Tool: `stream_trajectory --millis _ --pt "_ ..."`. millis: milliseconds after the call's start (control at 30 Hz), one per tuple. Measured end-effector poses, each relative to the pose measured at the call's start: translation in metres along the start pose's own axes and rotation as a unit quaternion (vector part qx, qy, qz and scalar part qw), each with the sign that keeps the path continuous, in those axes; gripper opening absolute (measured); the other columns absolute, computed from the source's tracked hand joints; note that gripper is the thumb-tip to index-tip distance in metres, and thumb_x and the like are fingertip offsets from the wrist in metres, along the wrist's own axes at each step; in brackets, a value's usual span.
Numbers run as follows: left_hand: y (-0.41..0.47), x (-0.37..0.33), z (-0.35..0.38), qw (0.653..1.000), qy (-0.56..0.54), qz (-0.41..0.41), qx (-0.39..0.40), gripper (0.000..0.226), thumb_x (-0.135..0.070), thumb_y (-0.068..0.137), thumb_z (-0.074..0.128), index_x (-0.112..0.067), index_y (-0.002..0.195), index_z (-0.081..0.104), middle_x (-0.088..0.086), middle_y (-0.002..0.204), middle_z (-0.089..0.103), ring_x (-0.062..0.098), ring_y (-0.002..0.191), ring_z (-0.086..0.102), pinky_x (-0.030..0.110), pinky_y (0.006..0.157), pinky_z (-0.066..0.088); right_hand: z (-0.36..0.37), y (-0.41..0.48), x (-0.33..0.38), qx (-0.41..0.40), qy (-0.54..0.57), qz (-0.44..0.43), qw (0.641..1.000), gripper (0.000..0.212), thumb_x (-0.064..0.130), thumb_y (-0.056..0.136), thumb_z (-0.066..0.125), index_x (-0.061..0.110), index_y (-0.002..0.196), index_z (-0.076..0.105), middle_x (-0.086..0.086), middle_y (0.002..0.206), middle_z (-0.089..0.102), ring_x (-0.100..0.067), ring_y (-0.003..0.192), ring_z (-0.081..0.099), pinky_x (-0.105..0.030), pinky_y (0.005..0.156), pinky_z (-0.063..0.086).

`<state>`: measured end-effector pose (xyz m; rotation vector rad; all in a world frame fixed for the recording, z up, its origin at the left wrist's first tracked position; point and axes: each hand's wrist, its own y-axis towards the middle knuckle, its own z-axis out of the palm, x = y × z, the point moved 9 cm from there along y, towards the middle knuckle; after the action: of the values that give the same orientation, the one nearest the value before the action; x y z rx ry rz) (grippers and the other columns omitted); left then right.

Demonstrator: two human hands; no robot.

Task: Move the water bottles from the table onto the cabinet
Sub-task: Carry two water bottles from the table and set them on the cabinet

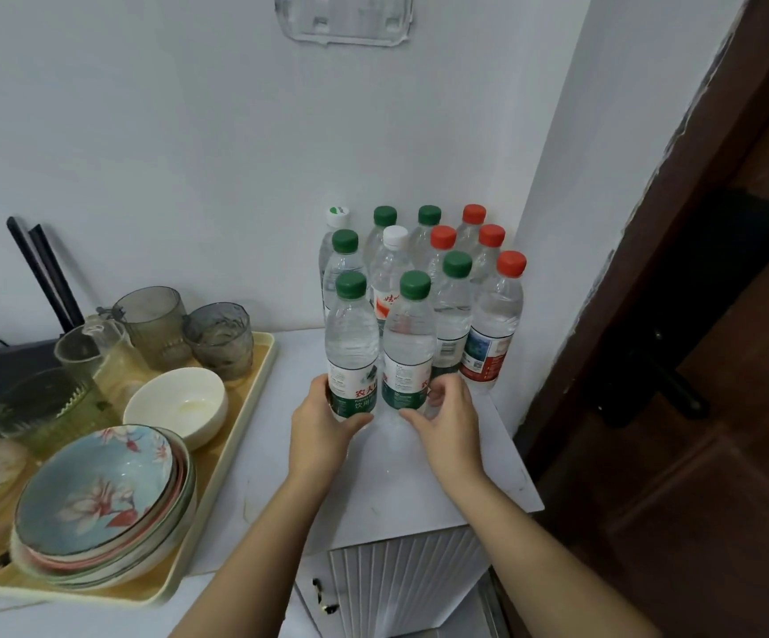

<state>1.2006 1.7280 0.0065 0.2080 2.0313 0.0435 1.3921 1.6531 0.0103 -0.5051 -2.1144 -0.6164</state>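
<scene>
The left hand (327, 423) grips a clear plastic water bottle with a green cap (352, 343), fingers and thumb wrapped round its green-and-white label. The right hand (442, 416) curls round the lower part of a second green-capped clear bottle (408, 347) just beside the first. Its thumb lies across the front and its fingers reach behind, showing faintly through the plastic. Both bottles stand upright, long axes vertical, directly ahead of the hands and rising above them. Each hand has its own bottle, and neither needs to cross over.

The pair is at the near edge of a group of ten more clear bottles with green, red and white caps (454, 310), packed into the corner beyond the fingertips on the white cabinet top (419, 490). The gap between the held pair and the row behind looks small, so the coming move seems to turn on letting go without nudging the back rows.

The hands cover both bases, so it cannot be told whether the bottles already rest on the top or hang just above it. Most of the rear bottles are hidden behind the front ones. The table is not in view. To the left of the left hand lies a cream plastic tray (258, 375) with glasses and stacked bowls.
</scene>
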Motion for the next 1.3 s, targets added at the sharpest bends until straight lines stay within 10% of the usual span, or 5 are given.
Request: stream_trajectory --millis 233,867,1033,1167,1300 --pt "0.031 0.003 0.006 0.999 0.024 0.009 -0.028 0.054 -0.021 0.062 0.088 -0.019 0.109 0.061 -0.003 0.098 0.065 0.019 0.096 0.06 0.039 0.082 0.052 0.022 0.016 0.009 0.0 -0.029 0.009 1.0 0.042 0.019 0.074 0.083 0.016 0.081 0.043 -0.002 0.075 0.054 -0.022 0.067 0.053 -0.036 0.063 0.046" --pt "0.03 0.003 0.008 0.999 0.012 0.022 -0.026 0.058 -0.019 0.067 0.086 -0.016 0.118 0.057 -0.002 0.109 0.064 0.017 0.102 0.059 0.029 0.085 0.048 0.011 0.023 0.014 0.023 -0.081 0.002 0.996 0.027 0.031 0.083 0.075 0.018 0.083 0.052 0.007 0.072 0.058 -0.02 0.071 0.06 -0.033 0.063 0.048" --pt "0.022 -0.013 0.006 0.998 -0.063 0.023 -0.017 0.068 -0.016 0.069 0.085 -0.024 0.125 0.046 -0.013 0.114 0.057 0.003 0.099 0.054 0.017 0.081 0.04 -0.056 0.006 -0.01 -0.18 -0.035 0.021 0.983 0.071 0.03 0.062 0.091 0.01 0.119 0.052 -0.01 0.115 0.056 -0.029 0.107 0.052 -0.042 0.089 0.048" --pt "0.027 -0.023 0.012 0.996 -0.084 0.022 -0.017 0.073 -0.013 0.072 0.083 -0.021 0.132 0.043 -0.023 0.111 0.048 0.002 0.105 0.05 0.019 0.083 0.038 -0.039 0.029 -0.034 -0.105 0.045 0.089 0.989 0.128 0.026 0.06 0.093 0.007 0.155 0.008 -0.017 0.159 0.017 -0.028 0.147 0.017 -0.039 0.12 0.018" --pt "0.029 -0.02 0.019 0.995 -0.093 -0.008 -0.014 0.067 -0.006 0.079 0.075 -0.016 0.135 0.039 -0.019 0.112 0.043 0.004 0.106 0.046 0.022 0.086 0.036 -0.023 0.041 -0.041 -0.109 0.08 0.107 0.985 0.136 0.026 0.059 0.094 0.008 0.155 -0.002 -0.018 0.157 0.017 -0.03 0.145 0.023 -0.04 0.118 0.026"
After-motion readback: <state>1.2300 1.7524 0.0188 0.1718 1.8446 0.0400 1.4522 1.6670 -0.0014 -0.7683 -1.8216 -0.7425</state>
